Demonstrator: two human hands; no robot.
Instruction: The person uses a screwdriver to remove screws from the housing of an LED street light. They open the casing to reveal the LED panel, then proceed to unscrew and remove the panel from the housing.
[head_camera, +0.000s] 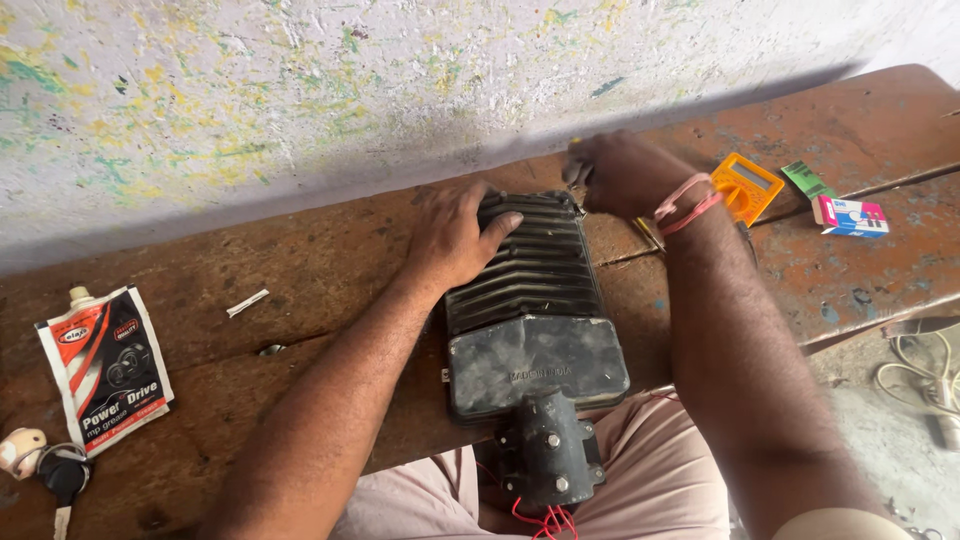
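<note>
Street-light housing (535, 330), dark and finned, is lying across the near edge of the wooden bench (300, 270), its mounting neck and red wires (545, 520) overhanging your lap. Your left hand (455, 235) is pressing flat on the far fins, fingers held close together. Your right hand (620, 170) is working at the far right corner, fingers curled around a small tool that I cannot make out. Because so much weight is hanging off the bench, the housing could tip toward you if your left hand lifts. A slipping tool could jab that hand or knock the yellow multimeter (748, 185) just beside your wrist.
</note>
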